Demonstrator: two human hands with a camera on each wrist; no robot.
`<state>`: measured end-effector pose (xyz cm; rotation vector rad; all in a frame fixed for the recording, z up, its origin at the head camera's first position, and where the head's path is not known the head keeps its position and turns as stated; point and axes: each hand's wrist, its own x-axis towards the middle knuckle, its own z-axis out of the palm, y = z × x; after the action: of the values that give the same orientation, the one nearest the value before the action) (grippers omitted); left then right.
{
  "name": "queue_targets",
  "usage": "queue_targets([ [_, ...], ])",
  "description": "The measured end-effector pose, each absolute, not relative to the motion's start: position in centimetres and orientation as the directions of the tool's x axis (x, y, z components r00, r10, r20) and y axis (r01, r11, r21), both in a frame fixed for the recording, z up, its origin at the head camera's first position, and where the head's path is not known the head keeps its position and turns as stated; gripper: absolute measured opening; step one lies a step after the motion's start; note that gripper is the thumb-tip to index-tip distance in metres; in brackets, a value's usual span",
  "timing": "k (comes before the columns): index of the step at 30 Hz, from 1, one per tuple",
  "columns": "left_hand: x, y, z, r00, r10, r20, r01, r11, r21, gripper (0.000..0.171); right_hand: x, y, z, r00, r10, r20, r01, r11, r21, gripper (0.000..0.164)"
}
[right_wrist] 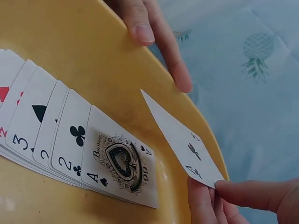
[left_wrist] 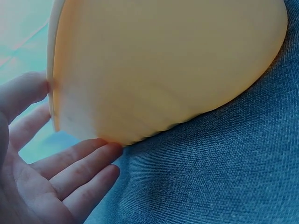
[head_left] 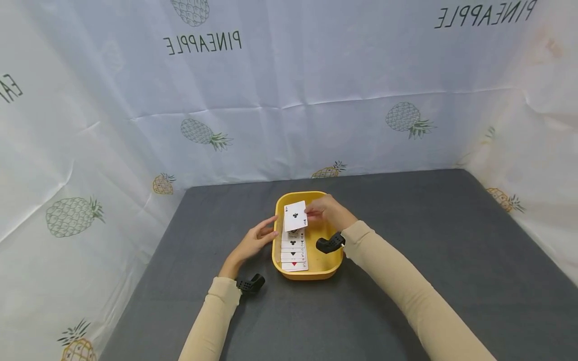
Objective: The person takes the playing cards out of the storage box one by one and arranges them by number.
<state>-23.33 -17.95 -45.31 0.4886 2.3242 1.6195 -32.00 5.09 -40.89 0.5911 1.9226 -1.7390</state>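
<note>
My right hand [head_left: 331,211] pinches an ace of clubs playing card [head_left: 295,215] by its edge, between thumb and fingers. In the right wrist view that card [right_wrist: 180,135] is tilted, raised over the row below. An overlapping row of face-up playing cards [head_left: 293,253] lies along the left side of a yellow basin [head_left: 326,273]. At the row's far end is an ace of spades [right_wrist: 124,161], with twos and a three beside it. My left hand [head_left: 254,241] touches the basin's left rim; its fairly straight fingers [left_wrist: 86,161] rest at the outer wall.
The basin stands on a dark grey cloth-covered table [head_left: 429,240]. A white curtain with pineapple prints [head_left: 289,135] hangs behind the table and along both sides. Black wrist cameras [head_left: 331,242] are strapped to both wrists, the right one over the basin.
</note>
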Motion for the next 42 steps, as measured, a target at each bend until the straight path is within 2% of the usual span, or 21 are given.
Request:
queue_targets([
  [4, -23.3, -18.0, -45.4, -0.906, 0.422, -0.02, 0.123, 0.309, 0.943, 0.058, -30.0, 5.8, -38.5, -0.817, 0.01, -0.576, 0.57, 0.156, -0.807, 0.041],
  [10, -23.2, -17.9, -45.6, -0.909, 0.416, -0.017, 0.126, 0.315, 0.941, 0.056, -29.1, 7.8, -37.1, -0.823, -0.034, -0.567, 0.562, 0.102, -0.821, 0.042],
  [17, -23.2, -17.7, -45.9, -0.914, 0.407, 0.0, 0.133, 0.3, 0.945, 0.055, -28.8, 11.0, -36.6, -0.845, -0.058, -0.532, 0.522, 0.129, -0.843, 0.044],
  [23, -23.2, -17.5, -46.2, -0.918, 0.397, 0.01, 0.139, 0.298, 0.944, 0.055, -29.4, 13.6, -36.6, -0.841, -0.036, -0.539, 0.537, 0.048, -0.842, 0.048],
  [30, -23.3, -17.6, -46.7, -0.917, 0.398, 0.018, 0.145, 0.291, 0.946, 0.055, -28.9, 16.8, -36.8, -0.842, -0.063, -0.536, 0.531, 0.087, -0.843, 0.052],
  [35, -23.4, -17.7, -47.0, -0.917, 0.398, 0.028, 0.15, 0.277, 0.949, 0.055, -29.0, 18.5, -37.1, -0.822, -0.067, -0.566, 0.568, -0.011, -0.823, 0.054],
  [40, -23.4, -17.7, -47.6, -0.926, 0.375, 0.05, 0.154, 0.255, 0.955, 0.053, -29.3, 19.6, -37.7, -0.8, -0.074, -0.596, 0.6, -0.144, -0.787, 0.037],
  [42, -23.4, -17.7, -47.8, -0.928, 0.367, 0.06, 0.16, 0.248, 0.955, 0.052, -29.2, 20.1, -37.9, -0.8, -0.079, -0.595, 0.6, -0.132, -0.789, 0.032],
])
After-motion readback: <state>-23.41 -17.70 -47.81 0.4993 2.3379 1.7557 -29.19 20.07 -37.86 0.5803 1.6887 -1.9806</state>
